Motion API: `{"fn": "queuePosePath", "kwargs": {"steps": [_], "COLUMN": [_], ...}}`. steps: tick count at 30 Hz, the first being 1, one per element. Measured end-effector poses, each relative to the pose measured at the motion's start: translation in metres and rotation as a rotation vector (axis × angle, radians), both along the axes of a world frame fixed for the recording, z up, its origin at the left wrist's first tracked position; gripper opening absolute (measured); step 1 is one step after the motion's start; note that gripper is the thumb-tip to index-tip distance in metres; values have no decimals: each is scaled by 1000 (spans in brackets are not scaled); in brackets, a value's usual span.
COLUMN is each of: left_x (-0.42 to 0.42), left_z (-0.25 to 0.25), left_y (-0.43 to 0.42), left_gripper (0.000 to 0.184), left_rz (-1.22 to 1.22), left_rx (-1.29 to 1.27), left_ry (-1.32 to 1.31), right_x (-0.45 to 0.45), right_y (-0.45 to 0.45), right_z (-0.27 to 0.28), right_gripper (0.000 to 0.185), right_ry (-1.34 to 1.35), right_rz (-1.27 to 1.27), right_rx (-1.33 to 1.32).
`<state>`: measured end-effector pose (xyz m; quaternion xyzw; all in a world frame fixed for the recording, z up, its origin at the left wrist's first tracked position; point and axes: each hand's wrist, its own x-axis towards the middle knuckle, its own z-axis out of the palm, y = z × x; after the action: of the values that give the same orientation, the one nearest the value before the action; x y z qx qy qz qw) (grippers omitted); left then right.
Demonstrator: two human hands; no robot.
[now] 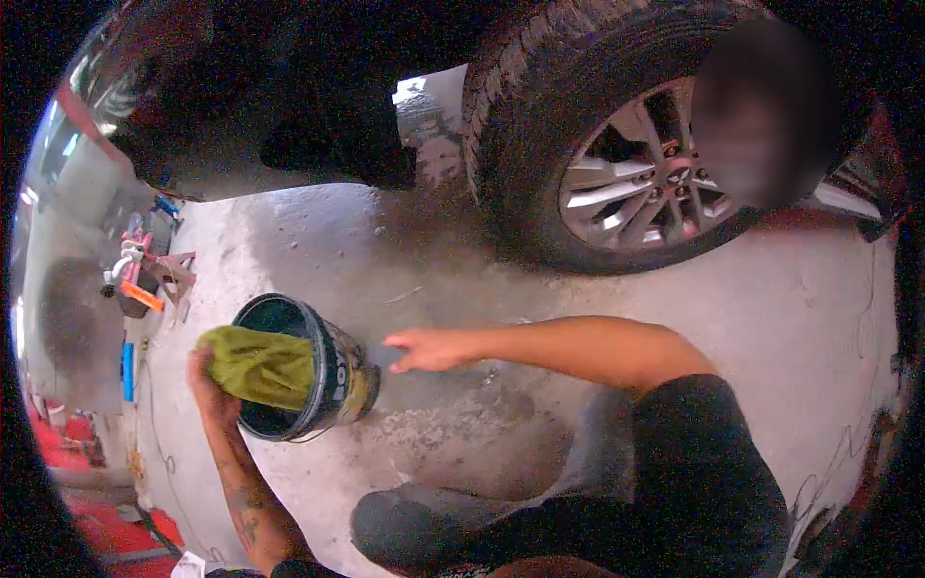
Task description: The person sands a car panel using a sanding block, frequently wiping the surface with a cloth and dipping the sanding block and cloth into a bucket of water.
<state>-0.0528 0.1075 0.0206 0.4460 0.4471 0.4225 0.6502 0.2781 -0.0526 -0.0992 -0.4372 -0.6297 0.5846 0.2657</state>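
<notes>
**A:** So what's that green cloth (260,366) doing?

**B:** It's hanging at the mouth of the bucket (339,380), lying partly across the opening. How far inside it's reaching, can't tell. The person's left hand (204,380) is grasping it by the outer edge, left of the bucket.

**A:** How's it handling, you reckon?

**B:** It's looking soft, floppy and pretty light, nothing fragile. Might be running heavier and a bit slick if it's wet, but that isn't really showing. I'm betting on a bunched fold as the best grip, since a thin edge is only letting the rest flop.

**A:** And the right hand (434,349)?

**B:** Holding nothing that's showing. It's pointing its fingers at the bucket, just right of it, not touching.

**A:** Headcount?

**B:** I'm counting one cloth, one bucket, two hands. Further out, one wheel (665,178) is standing beyond the bucket to the right, one reddish stand (173,275) is sitting beyond it to the left, and one blue strip (128,372) is lying left of it.
</notes>
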Motion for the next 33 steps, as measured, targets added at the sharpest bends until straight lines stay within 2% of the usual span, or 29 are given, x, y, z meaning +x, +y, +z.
{"fn": "queuePosePath", "kwargs": {"steps": [1,2,3,5,6,8,10,11,12,13,14,16,18,20,21,23,24,26,28,30,31,33], "left_x": [8,13,1,6,9,2,-21,-26,-23,-9,5,2,38,2,16,68,78,90,106,130,140,167], "left_z": [36,62,71,94,101,90,42,10,-10,-14,-17,-53,-40,-67,-59,-26,-16,2,24,55,71,106], "left_y": [-6,-13,-6,-22,-33,-43,-40,-35,-31,-42,-53,-50,-62,-24,-31,-57,-59,-62,-58,-54,-47,-36], "left_gripper": [46,47,48,47,47,46,44,46,49,52,56,61,55,48,48,44,44,44,44,45,45,45], "left_rz": [-12,-26,-57,-48,-35,-71,91,102,111,99,86,93,183,17,19,115,120,118,100,38,17,-7], "left_rx": [39,76,205,228,241,252,153,173,193,77,-39,-186,-98,76,79,167,179,199,266,435,498,614], "left_ry": [-94,-189,-224,-222,-240,-177,-68,12,88,34,-20,28,265,502,501,152,149,-22,-79,-156,-165,-157], "right_x": [-24,-57,-93,-153,-169,-195,-220,-241,-264,-250,-223,-237,-213,-172,-141,-85,-59,-30,-13,-2,2,7], "right_y": [13,24,35,57,65,78,91,108,131,126,130,176,196,183,163,117,97,83,70,52,48,42], "right_z": [9,3,-5,-4,13,41,57,45,18,32,44,6,18,30,51,79,82,39,-8,-34,-35,-32], "right_gripper": [49,45,41,27,28,29,33,33,35,37,32,26,23,24,26,30,31,33,34,31,31,28], "right_ry": [165,394,621,951,981,1028,1175,1183,562,-63,-69,-296,-617,-585,-511,-388,-340,-42,199,637,646,419], "right_rz": [50,-5,-57,-198,-222,-236,-318,-312,-258,-188,-245,63,301,292,248,224,243,189,48,-158,-147,-236], "right_rx": [-86,-206,-327,-454,-499,-560,-404,-411,-175,60,723,593,524,547,470,365,343,302,108,-260,-254,-285]}}
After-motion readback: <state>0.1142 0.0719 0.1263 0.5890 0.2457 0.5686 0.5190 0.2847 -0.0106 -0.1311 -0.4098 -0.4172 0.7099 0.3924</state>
